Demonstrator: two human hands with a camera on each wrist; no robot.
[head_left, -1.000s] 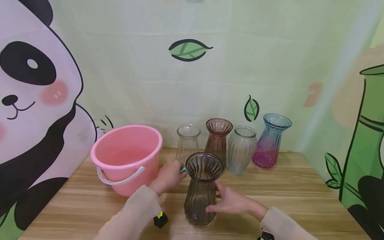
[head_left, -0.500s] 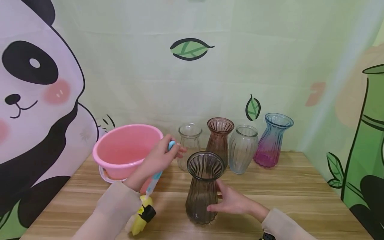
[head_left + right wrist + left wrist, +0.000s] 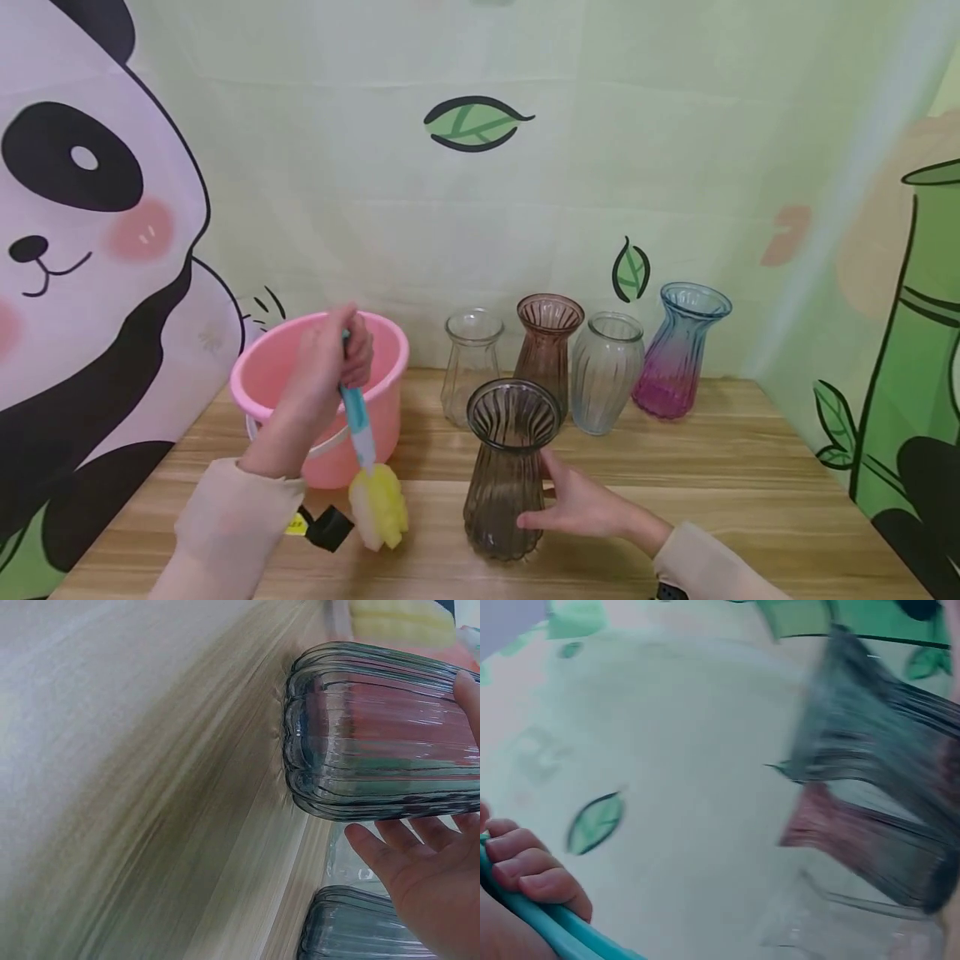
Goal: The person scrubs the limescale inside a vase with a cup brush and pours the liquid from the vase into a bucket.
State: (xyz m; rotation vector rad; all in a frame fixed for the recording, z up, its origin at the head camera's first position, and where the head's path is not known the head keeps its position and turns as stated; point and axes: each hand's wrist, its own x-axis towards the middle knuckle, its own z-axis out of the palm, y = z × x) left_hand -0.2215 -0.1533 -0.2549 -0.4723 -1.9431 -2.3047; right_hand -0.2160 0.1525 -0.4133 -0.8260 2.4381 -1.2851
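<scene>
My left hand (image 3: pixel 341 354) grips the blue handle of a sponge bottle brush (image 3: pixel 358 421), its fingers curled round it in front of the pink bucket. The brush's yellow and white sponge head (image 3: pixel 381 507) hangs downward, left of a smoky grey ribbed glass vase (image 3: pixel 501 500). That vase stands upright near the table's front, wide mouth up. My right hand (image 3: pixel 573 498) holds it from the right, thumb on the near side and fingers behind. In the right wrist view, thumb and fingers lie on opposite sides of the vase (image 3: pixel 390 735).
A pink bucket (image 3: pixel 390 433) with a white handle stands at left. Along the back are a clear vase (image 3: pixel 471 367), a brown vase (image 3: pixel 542 358), a pale ribbed vase (image 3: pixel 606 375) and a blue-to-pink vase (image 3: pixel 678 358). A printed cloth backdrop (image 3: pixel 525 208) rises behind the wooden table (image 3: pixel 712 475).
My left hand has lifted the brush up from behind the grey vase and moved left, in front of the bucket; the sponge head now shows fully. The right hand stays on the vase.
</scene>
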